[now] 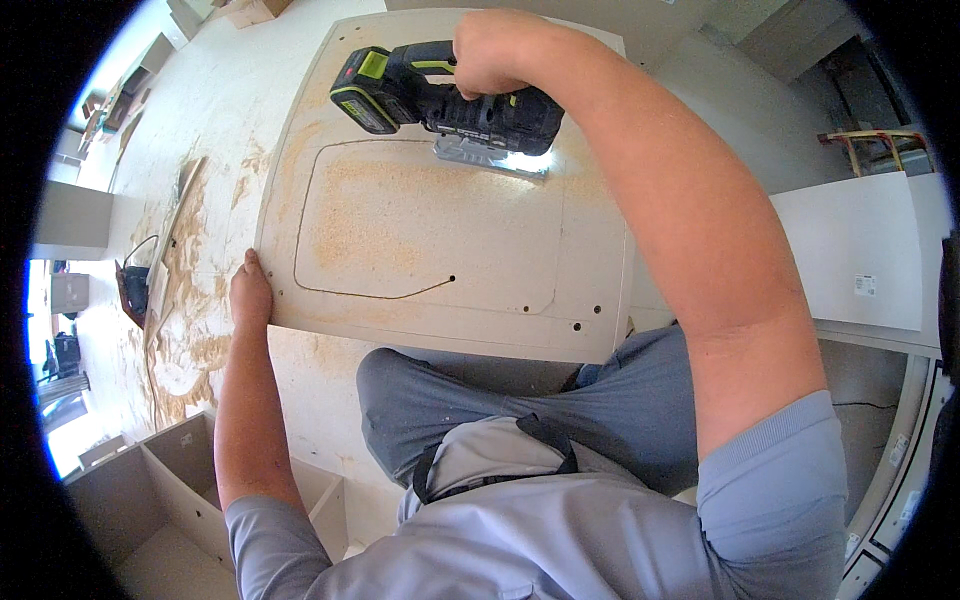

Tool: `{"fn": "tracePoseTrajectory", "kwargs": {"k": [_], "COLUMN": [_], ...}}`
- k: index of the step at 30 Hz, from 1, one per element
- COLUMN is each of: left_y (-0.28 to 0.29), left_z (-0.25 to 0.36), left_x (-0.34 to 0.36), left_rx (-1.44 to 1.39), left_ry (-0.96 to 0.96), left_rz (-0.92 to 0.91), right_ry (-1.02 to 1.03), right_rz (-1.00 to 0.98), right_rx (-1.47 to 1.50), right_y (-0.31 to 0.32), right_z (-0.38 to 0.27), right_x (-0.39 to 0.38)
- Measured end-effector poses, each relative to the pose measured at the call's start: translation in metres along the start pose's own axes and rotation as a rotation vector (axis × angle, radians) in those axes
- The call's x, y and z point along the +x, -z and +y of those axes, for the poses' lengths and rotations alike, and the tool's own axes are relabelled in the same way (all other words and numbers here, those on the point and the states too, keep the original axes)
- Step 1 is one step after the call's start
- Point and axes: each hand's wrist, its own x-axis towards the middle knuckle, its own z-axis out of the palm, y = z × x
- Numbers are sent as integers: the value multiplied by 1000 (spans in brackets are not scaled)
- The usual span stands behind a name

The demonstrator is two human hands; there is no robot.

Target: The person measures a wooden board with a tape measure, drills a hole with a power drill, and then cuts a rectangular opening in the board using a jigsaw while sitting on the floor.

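A black and lime-green cordless jigsaw [480, 113] rests with its metal base on a pale board [500, 235], its lamp lighting the surface. My right hand [492, 55] is wrapped round its top handle; the blade is hidden. A dark cut line runs from a drilled hole near the board's middle, round the left side and up to the saw. A thin pencilled line continues on the right. My left hand [251, 290] grips the board's lower left edge, thumb on top. Sawdust covers much of the board. Several small holes sit in its near right part.
My crossed legs [430, 395] lie just below the board. Open cabinet compartments [165, 500] stand at the lower left. Sawdust, a long strip [176, 240] and a dark tool [133, 290] lie on the left floor. A white panel [850, 250] stands at right.
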Motion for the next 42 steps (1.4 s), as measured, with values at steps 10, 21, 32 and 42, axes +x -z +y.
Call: {"fn": "tracePoseTrajectory", "kwargs": {"k": [10, 21, 32, 42], "left_y": [2, 2, 3, -1], "left_z": [-6, -4, 0, -1], "left_x": [6, 4, 2, 3], "left_rx": [63, 57, 52, 71], "left_ry": [15, 17, 2, 10], "left_rz": [-33, -17, -19, -36], "right_ry": [37, 11, -8, -185], "right_rz": [-20, -52, -51, 3], "right_rx": [-63, -32, -55, 21], "right_y": [-1, 7, 3, -5], "right_z": [6, 9, 17, 33], "right_x": [-4, -23, -23, -11]}}
